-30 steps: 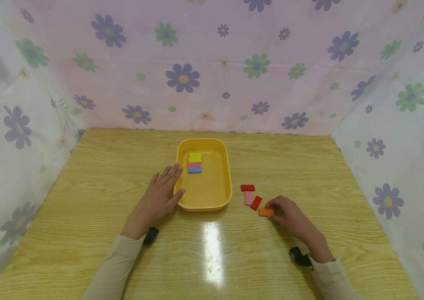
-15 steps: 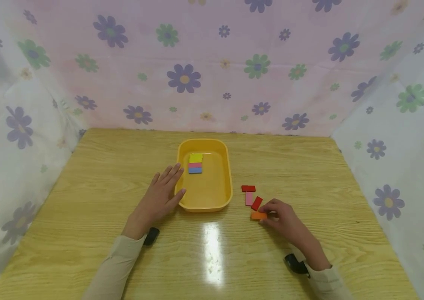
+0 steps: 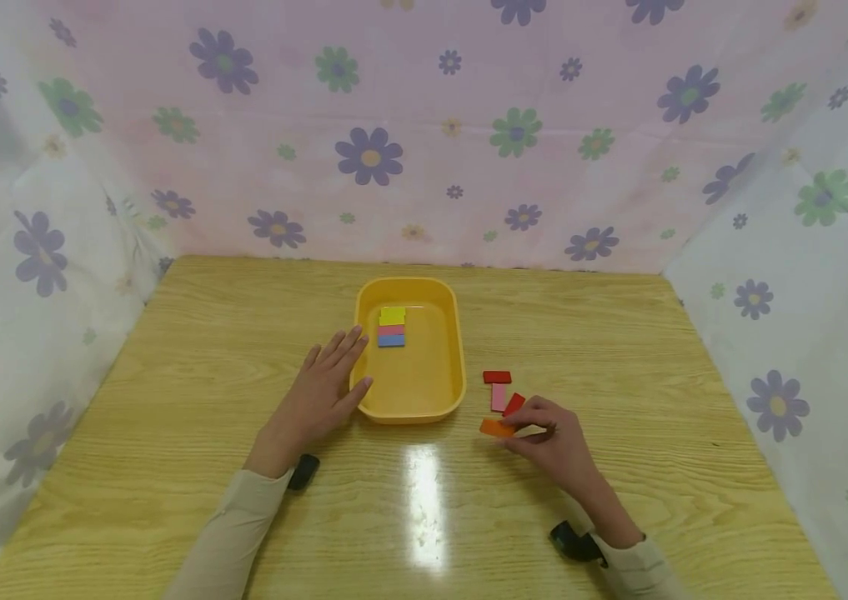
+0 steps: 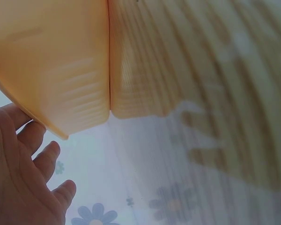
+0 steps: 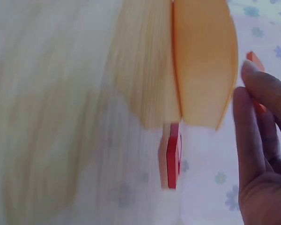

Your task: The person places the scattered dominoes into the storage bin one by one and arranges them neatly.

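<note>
My right hand (image 3: 554, 437) pinches an orange block (image 3: 497, 427) between thumb and fingers, just above the table; in the right wrist view only parts of that orange block (image 5: 255, 61) show past the fingers. Close by lie a red block (image 3: 514, 404), partly covered by the hand, a pink block (image 3: 498, 397) and a second red block (image 3: 497, 377). My left hand (image 3: 316, 392) rests with straight fingers against the left rim of the yellow tray (image 3: 461, 367). Inside the tray, yellow (image 3: 392, 316), pink (image 3: 391, 331) and blue blocks (image 3: 391, 341) sit in a row at the upper left.
The wooden table (image 3: 581, 333) is enclosed at the back and sides by a flower-printed cloth (image 3: 424, 167). A black wrist device (image 3: 575, 543) sits beneath the right wrist, and another black device (image 3: 304, 472) is beside the left wrist.
My right hand has lifted the orange block off the table and carried it left, toward the tray. The left hand and the tray stay put.
</note>
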`<state>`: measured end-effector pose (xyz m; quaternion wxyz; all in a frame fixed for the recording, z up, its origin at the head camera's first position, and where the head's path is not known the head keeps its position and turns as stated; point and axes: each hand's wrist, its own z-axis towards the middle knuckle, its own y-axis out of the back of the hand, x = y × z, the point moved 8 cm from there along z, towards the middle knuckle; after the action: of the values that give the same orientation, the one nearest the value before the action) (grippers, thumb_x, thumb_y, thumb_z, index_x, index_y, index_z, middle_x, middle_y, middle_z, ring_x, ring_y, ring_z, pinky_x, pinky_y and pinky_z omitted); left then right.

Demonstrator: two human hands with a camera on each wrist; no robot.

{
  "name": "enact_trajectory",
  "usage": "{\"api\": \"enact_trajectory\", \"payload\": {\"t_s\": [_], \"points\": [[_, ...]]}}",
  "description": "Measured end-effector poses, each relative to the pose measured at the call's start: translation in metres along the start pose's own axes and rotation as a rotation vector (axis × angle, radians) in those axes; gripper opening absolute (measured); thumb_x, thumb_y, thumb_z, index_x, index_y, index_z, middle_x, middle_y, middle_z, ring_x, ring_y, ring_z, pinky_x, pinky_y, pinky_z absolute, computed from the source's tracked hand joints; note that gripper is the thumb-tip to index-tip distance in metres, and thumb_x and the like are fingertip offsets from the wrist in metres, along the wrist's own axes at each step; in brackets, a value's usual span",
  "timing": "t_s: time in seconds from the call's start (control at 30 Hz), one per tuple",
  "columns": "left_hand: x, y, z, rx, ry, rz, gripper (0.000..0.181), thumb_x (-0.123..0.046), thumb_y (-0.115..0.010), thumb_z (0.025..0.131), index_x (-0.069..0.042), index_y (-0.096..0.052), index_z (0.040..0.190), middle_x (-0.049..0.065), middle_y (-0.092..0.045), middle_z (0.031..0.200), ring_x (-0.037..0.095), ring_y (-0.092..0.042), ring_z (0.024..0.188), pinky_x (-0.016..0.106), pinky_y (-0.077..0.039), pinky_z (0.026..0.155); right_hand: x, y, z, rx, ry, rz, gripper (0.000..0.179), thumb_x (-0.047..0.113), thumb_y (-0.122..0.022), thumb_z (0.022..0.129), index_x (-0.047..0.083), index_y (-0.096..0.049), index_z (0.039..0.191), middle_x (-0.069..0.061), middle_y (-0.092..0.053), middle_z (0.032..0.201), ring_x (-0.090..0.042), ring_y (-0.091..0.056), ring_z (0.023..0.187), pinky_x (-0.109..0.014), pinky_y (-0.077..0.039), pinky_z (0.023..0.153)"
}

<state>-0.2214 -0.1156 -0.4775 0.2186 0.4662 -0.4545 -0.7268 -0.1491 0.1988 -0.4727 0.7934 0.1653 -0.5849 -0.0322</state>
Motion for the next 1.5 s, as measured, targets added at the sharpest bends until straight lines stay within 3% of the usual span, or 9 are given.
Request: {"api": "enact_trajectory", "payload": {"t_s": [0.2, 0.37, 0.73, 0.97, 1.2, 1.5], "points": [[0.0, 0.0, 0.0, 0.0, 0.004, -0.001, 0.067, -0.04, -0.05, 0.107, -0.008, -0.029, 0.161, 0.006, -0.018, 0.17, 0.032, -0.016, 0.157, 0.064, -0.011, 0.123, -0.001, -0.004, 0.002, -0.059, -0.064, 0.118, 0.019, -0.009, -0.084, 0.076, -0.005, -0.077, 0.093, -0.004, -0.068, 0.086, -0.01, -0.069, 0.082, -0.031, -0.062, 0.069], [0.001, -0.001, 0.0, -0.006, 0.002, -0.005, 0.066, -0.039, -0.05, 0.107, -0.007, -0.03, 0.161, 0.006, -0.019, 0.17, 0.033, -0.017, 0.157, 0.064, -0.011, 0.122, 0.0, -0.013, 0.005, -0.059, -0.12, 0.209, 0.02, -0.007, -0.084, 0.077, -0.008, -0.075, 0.094, 0.002, -0.072, 0.091, -0.011, -0.071, 0.087, -0.03, -0.062, 0.075], [0.001, -0.001, 0.0, -0.005, -0.001, -0.006, 0.067, -0.04, -0.05, 0.107, -0.008, -0.029, 0.161, 0.005, -0.018, 0.17, 0.032, -0.016, 0.157, 0.065, -0.011, 0.122, 0.002, -0.036, 0.026, -0.046, -0.191, 0.389, 0.023, -0.012, -0.08, 0.078, -0.011, -0.072, 0.1, -0.001, -0.072, 0.099, -0.012, -0.072, 0.093, -0.028, -0.061, 0.079], [0.001, 0.0, 0.0, -0.004, 0.0, -0.003, 0.066, -0.04, -0.049, 0.107, -0.007, -0.029, 0.161, 0.006, -0.019, 0.17, 0.033, -0.017, 0.157, 0.064, -0.011, 0.122, 0.011, -0.049, 0.045, -0.057, -0.205, 0.394, 0.031, -0.013, -0.077, 0.08, -0.017, -0.069, 0.11, -0.003, -0.071, 0.104, -0.012, -0.072, 0.093, -0.027, -0.061, 0.079], [0.001, 0.001, 0.001, -0.008, -0.001, -0.005, 0.066, -0.041, -0.049, 0.107, -0.007, -0.03, 0.161, 0.006, -0.02, 0.17, 0.033, -0.017, 0.157, 0.064, -0.011, 0.122, 0.022, -0.056, 0.067, -0.07, -0.231, 0.452, 0.041, -0.008, -0.074, 0.085, -0.024, -0.059, 0.119, 0.003, -0.076, 0.098, -0.012, -0.071, 0.087, -0.027, -0.062, 0.073], [0.001, 0.002, 0.001, 0.001, 0.006, -0.002, 0.067, -0.043, -0.047, 0.107, -0.009, -0.029, 0.161, 0.005, -0.019, 0.17, 0.033, -0.016, 0.157, 0.063, -0.01, 0.123, 0.037, -0.056, 0.097, -0.114, -0.222, 0.424, 0.032, -0.006, -0.074, 0.087, -0.014, -0.066, 0.117, 0.003, -0.076, 0.096, -0.012, -0.074, 0.085, -0.027, -0.062, 0.072]]}}
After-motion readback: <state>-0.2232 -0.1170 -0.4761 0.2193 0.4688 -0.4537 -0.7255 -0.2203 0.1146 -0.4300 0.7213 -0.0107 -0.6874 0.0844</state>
